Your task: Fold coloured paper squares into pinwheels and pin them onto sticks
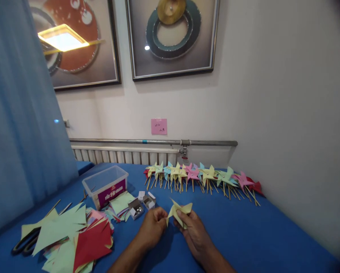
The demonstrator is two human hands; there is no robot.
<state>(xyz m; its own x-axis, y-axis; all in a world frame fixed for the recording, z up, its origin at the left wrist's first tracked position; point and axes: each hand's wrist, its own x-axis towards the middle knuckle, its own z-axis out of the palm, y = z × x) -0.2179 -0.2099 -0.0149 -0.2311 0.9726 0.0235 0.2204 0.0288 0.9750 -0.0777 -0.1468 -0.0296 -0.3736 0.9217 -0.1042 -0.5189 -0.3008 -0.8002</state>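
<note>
A pale yellow paper pinwheel (181,209) with folded blades is held between the thumb and fingers of my right hand (195,232). Just to its left, my left hand (153,228) is closed in a pinch beside one blade; whatever its fingertips hold is too small or hidden to make out. Behind my left hand stand two small open boxes, one (136,208) with shiny metal bits inside and another (149,201) close by. No stick shows on the pinwheel in my hand.
Finished pinwheels on sticks (193,173) lie in a row along the back. At left are cut paper sheets (93,242), black-handled scissors (26,242) and a clear plastic tub (105,185). A blue curtain (22,113) hangs at left; a pipe (124,141) runs along the wall.
</note>
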